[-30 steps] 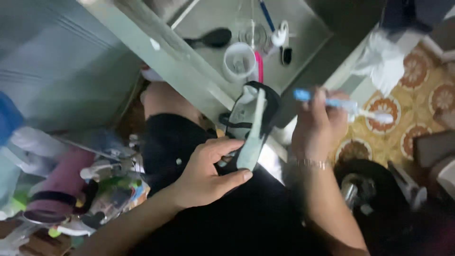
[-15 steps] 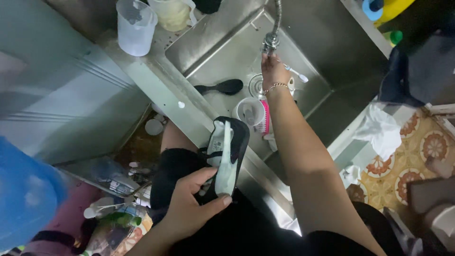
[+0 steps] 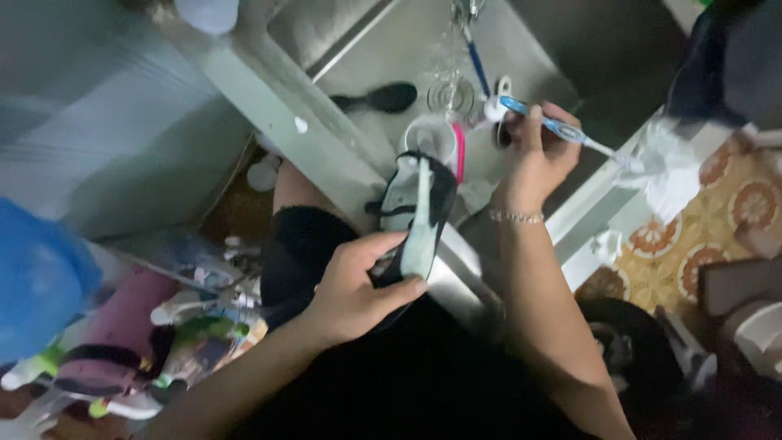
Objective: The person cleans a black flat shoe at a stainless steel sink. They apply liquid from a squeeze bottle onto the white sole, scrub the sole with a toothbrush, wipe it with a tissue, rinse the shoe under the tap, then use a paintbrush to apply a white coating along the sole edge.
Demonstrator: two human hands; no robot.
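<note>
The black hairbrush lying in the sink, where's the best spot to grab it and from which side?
Probably by its narrow handle. The black hairbrush lies flat on the floor of the steel sink, its oval head toward the drain and its slim handle pointing toward the sink's inner wall. Come from above at the handle end, pinching across its width; the wide head looks harder to close fingers around.

your left hand (image 3: 354, 285) is curled shut, forearm angled up from lower left. your right hand (image 3: 533, 155) is closed, arm extended forward, wrist straight.
</note>
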